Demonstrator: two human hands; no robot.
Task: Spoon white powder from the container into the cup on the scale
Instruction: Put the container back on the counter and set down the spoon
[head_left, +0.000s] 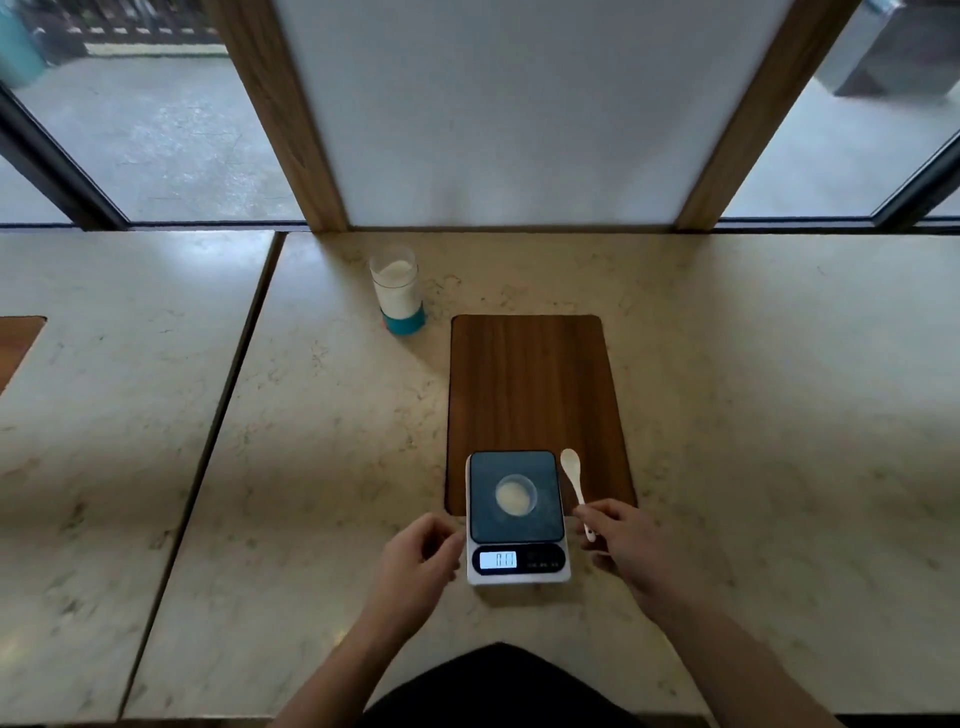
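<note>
A small clear cup (515, 494) with white powder in it stands on the dark platform of a digital scale (517, 540) with a lit display. A white spoon (574, 480) lies just right of the scale, bowl pointing away; my right hand (631, 545) pinches its handle. My left hand (418, 558) hovers at the scale's left edge, fingers loosely curled, holding nothing. A clear container (397, 291) with a teal base, holding white powder, stands far back left with its top open.
The scale's far part rests on a dark wooden board (530, 384) set in the pale marble counter (311, 467). A seam (208, 447) splits the counter on the left. Windows and a wood-framed panel (493, 114) rise behind.
</note>
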